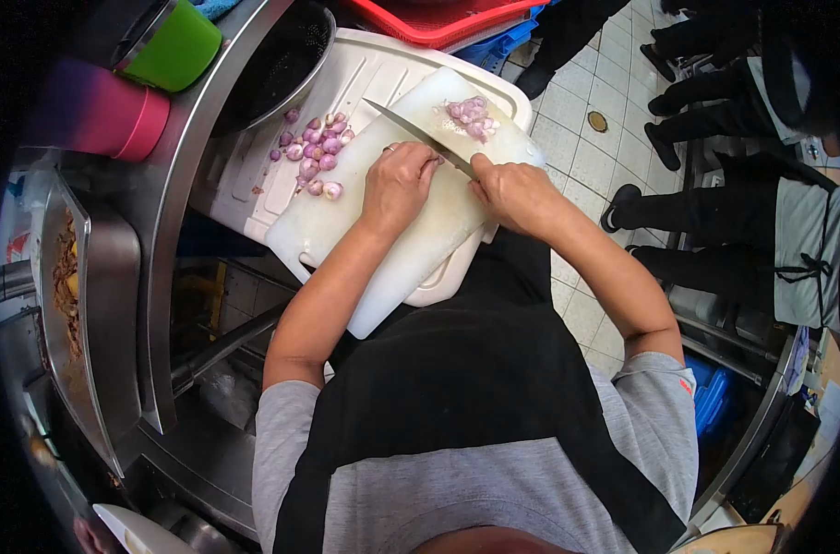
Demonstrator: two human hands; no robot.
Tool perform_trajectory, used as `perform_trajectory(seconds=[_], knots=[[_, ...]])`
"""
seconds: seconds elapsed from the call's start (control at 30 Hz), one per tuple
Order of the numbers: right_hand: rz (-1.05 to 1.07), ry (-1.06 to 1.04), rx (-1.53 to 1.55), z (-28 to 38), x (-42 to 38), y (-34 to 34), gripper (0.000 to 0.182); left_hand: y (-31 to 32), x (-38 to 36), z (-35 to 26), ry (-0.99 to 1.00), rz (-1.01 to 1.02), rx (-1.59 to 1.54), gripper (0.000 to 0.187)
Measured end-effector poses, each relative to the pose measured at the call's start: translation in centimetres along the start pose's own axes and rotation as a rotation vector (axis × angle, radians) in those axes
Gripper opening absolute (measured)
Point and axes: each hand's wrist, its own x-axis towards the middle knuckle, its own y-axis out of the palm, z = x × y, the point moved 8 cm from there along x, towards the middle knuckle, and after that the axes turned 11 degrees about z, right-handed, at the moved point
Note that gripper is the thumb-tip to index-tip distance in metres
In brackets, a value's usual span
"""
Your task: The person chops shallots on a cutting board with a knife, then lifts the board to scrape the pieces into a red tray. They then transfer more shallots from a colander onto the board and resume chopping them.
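Observation:
My right hand is closed around the handle of a kitchen knife, whose blade points to the far left over the white cutting board. Close to the blade, my left hand has its fingers curled and pinched together; whatever they hold is hidden. Unpeeled purple shallots lie in a loose group left of the hands, at the board's edge and on the cream plastic lid-like surface beneath. Peeled, paler shallots are piled at the board's far right.
A metal colander stands beyond the unpeeled shallots. Along the left run a steel counter edge, a pink container, a green container and a deep steel tray. A red basket is at the back. People stand at right.

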Motion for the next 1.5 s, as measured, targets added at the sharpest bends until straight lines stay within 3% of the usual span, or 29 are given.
perform_trajectory(seconds=[0.1,0.3,0.4,0.7,1.07,1.5], knots=[[0.065,0.02,-0.049,0.4,-1.0,-0.8,0.024,0.2,0.0,0.0,-0.001,0.003,-0.028,0.009],[-0.007,0.053,0.136,-1.0,0.6,0.8,0.027,0.0,0.2,-0.1,-0.003,0.011,0.031,0.011],[0.127,0.059,0.209,-2.1,0.7,0.8,0.031,-0.5,0.3,-0.7,0.078,-0.061,0.05,0.011],[0.1,0.103,0.116,-1.0,-0.7,0.6,0.028,0.7,0.0,-0.2,-0.083,0.081,0.006,0.011],[0.063,0.088,0.041,-0.1,-1.1,0.4,0.027,0.2,-0.3,-0.9,0.118,0.055,0.039,0.014],[0.043,0.049,0.047,0.4,-1.5,0.5,0.026,0.1,-0.5,-1.1,0.132,0.034,0.062,0.014]])
